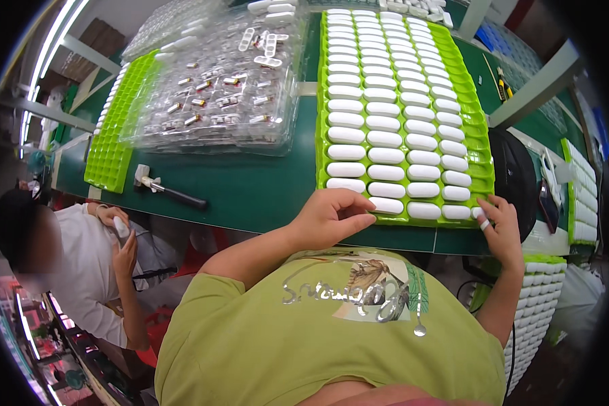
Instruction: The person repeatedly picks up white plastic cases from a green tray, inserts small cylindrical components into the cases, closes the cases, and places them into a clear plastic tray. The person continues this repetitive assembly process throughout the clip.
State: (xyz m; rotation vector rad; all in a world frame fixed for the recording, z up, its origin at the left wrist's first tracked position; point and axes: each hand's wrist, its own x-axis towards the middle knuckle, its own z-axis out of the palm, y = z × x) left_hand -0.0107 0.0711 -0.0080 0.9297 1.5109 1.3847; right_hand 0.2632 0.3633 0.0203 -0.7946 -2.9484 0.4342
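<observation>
Well, the left grip [326, 218] hangs parted by white oval pieces [384, 139] in a green tray [481, 164]; whether the right grip [505, 231] pinches one, I can't tell. Left of both lies a hammer [176, 194], ahead-left, clear trays [213, 140]; something black [511, 172] crowds the right.

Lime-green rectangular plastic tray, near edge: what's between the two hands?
Head view: smooth white oblong pieces sit in the near row of the tray between the left hand and right hand.
</observation>
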